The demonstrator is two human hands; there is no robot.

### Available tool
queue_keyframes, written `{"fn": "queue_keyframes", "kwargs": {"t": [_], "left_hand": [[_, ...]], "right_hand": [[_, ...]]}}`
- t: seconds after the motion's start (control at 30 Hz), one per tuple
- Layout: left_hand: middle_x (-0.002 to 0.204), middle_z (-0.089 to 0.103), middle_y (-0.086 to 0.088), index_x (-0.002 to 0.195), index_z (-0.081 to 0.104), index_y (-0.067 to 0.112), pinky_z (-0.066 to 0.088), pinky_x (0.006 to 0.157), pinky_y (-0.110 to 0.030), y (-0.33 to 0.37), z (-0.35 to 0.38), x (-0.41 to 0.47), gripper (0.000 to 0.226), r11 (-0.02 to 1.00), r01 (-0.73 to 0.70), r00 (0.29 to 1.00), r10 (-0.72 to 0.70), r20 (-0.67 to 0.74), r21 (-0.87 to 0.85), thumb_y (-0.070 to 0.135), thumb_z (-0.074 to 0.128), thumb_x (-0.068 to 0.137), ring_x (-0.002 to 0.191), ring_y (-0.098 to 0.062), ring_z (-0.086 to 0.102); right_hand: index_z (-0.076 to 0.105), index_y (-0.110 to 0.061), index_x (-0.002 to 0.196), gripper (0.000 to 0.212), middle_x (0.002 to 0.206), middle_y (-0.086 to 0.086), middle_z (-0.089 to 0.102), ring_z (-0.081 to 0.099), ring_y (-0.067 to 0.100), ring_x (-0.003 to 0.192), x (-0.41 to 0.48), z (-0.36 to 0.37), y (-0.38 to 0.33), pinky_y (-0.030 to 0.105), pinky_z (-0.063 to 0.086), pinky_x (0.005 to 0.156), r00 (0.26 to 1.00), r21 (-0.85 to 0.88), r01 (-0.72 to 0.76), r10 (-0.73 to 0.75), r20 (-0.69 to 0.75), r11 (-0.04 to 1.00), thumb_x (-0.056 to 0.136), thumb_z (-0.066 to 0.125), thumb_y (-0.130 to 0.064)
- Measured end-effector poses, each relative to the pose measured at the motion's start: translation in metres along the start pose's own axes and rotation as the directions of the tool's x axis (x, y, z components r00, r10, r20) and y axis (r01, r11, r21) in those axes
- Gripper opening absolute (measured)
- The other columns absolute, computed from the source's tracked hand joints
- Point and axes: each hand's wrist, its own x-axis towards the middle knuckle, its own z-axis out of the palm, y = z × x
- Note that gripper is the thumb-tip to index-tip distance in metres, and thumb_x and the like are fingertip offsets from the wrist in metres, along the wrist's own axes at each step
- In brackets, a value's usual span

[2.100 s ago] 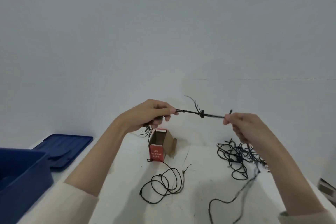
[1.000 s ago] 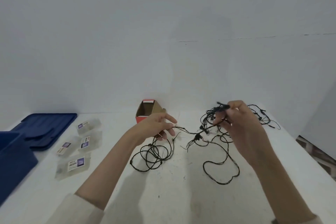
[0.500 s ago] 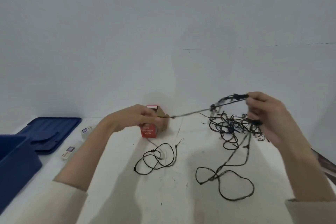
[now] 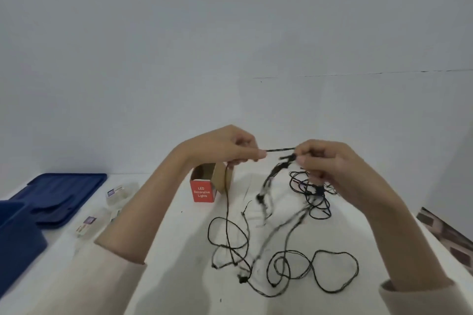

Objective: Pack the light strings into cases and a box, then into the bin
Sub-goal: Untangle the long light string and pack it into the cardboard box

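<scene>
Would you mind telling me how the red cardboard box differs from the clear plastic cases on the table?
The red box is opaque cardboard with white lettering; the clear cases are see-through with small labels. The box stands upright with its top open, while the cases lie flat. There is one box, but several cases. Both rest on the white table.

The person wears a top with long sleeves in a pale cream colour, of soft, plain cloth. The left sleeve [image 4: 84, 281] ends in a rounded cuff edge on the forearm, and the right sleeve [image 4: 422, 299] ends in the same way. From the cuffs onward both forearms are bare up to the left hand [image 4: 225, 147] and the right hand [image 4: 330, 163], whose nails are short and plain.
</scene>
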Motion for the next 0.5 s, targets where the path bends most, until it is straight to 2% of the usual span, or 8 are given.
{"fn": "queue_keyframes", "kwargs": {"t": [0.07, 0.13, 0.17, 0.23, 0.33, 0.4, 0.43, 0.5], "left_hand": [[0.059, 0.045, 0.002, 0.063, 0.061, 0.020, 0.038, 0.063, -0.025, -0.033, -0.008, -0.011, 0.028, 0.995, 0.089, 0.996, -0.088, 0.028, -0.041, 0.034, 0.064, 0.087, 0.057, -0.013, 0.041], [0.063, 0.045, -0.001, 0.067, 0.064, 0.012, 0.036, 0.070, -0.032, -0.060, -0.013, -0.021, 0.029, 0.986, 0.158, 0.987, -0.158, 0.018, -0.043, 0.032, 0.062, 0.088, 0.063, -0.016, 0.040], [0.066, 0.046, -0.002, 0.074, 0.065, 0.006, 0.036, 0.072, -0.034, -0.066, -0.014, -0.023, 0.030, 0.985, 0.166, 0.986, -0.166, 0.002, -0.045, 0.032, 0.061, 0.089, 0.065, -0.016, 0.041], [0.065, 0.047, -0.002, 0.077, 0.068, 0.012, 0.036, 0.070, -0.033, -0.055, -0.009, -0.021, 0.025, 0.990, 0.127, 0.992, -0.128, -0.008, -0.062, 0.030, 0.058, 0.091, 0.065, -0.017, 0.042], [0.058, 0.045, 0.003, 0.077, 0.069, 0.024, 0.040, 0.059, -0.022, -0.008, 0.004, -0.006, 0.020, 1.000, -0.001, 0.999, 0.000, 0.044, 0.023, 0.031, 0.057, 0.091, 0.055, -0.009, 0.044], [0.053, 0.044, 0.007, 0.078, 0.067, 0.020, 0.041, 0.052, -0.016, 0.014, 0.009, 0.004, 0.018, 0.995, -0.069, 0.997, 0.067, 0.037, 0.076, 0.026, 0.057, 0.091, 0.048, -0.005, 0.042], [0.050, 0.043, 0.010, 0.076, 0.067, 0.019, 0.040, 0.051, -0.016, 0.017, 0.007, 0.008, 0.018, 0.993, -0.075, 0.997, 0.075, 0.005, 0.088, 0.026, 0.058, 0.090, 0.047, -0.005, 0.041], [0.051, 0.045, 0.012, 0.074, 0.067, 0.018, 0.040, 0.053, -0.018, 0.007, -0.001, 0.006, 0.020, 0.999, -0.039, 0.998, 0.041, -0.047, 0.034, 0.032, 0.063, 0.087, 0.049, -0.006, 0.043]], "right_hand": [[0.065, -0.014, 0.069, 0.019, 0.054, -0.006, 0.041, 0.031, 0.012, 0.052, -0.003, -0.023, 0.008, 0.018, 0.028, 0.046, 0.967, 0.016, -0.027, 0.030, -0.254, 1.000, 0.083, 0.061, -0.001], [0.065, -0.019, 0.069, 0.019, 0.064, -0.004, 0.050, 0.043, 0.015, 0.063, -0.006, -0.038, 0.014, 0.024, 0.036, 0.061, 0.926, -0.223, -0.096, 0.005, -0.376, 0.970, 0.084, 0.063, -0.007], [0.066, -0.022, 0.071, 0.016, 0.077, -0.004, 0.057, 0.049, 0.016, 0.077, -0.008, -0.039, 0.016, 0.027, 0.037, 0.072, 0.933, -0.379, -0.129, -0.017, -0.359, 0.916, 0.083, 0.066, -0.011], [0.067, -0.028, 0.075, 0.010, 0.107, -0.011, 0.054, 0.041, 0.010, 0.109, -0.009, -0.029, 0.013, 0.024, 0.029, 0.089, 0.972, -0.587, -0.071, -0.075, -0.221, 0.807, 0.080, 0.070, -0.020], [0.067, -0.035, 0.073, 0.014, 0.117, -0.019, 0.053, 0.041, -0.001, 0.119, 0.002, 0.000, 0.000, 0.009, 0.027, 0.094, 0.990, -0.535, 0.139, -0.118, 0.073, 0.833, 0.078, 0.073, -0.023], [0.068, -0.023, 0.078, 0.012, 0.092, -0.015, 0.065, 0.060, 0.006, 0.099, 0.010, 0.017, -0.005, 0.018, 0.039, 0.091, 0.972, -0.388, 0.178, -0.099, 0.214, 0.904, 0.080, 0.071, -0.011], [0.066, -0.014, 0.079, 0.010, 0.072, -0.015, 0.064, 0.062, 0.008, 0.079, 0.011, 0.020, -0.009, 0.021, 0.046, 0.079, 0.974, -0.302, 0.144, -0.080, 0.214, 0.942, 0.081, 0.068, -0.004], [0.063, -0.008, 0.077, 0.013, 0.052, -0.014, 0.051, 0.046, 0.005, 0.050, 0.013, 0.013, -0.013, 0.016, 0.040, 0.052, 0.996, -0.169, 0.052, -0.039, 0.082, 0.984, 0.084, 0.061, 0.003]]}}
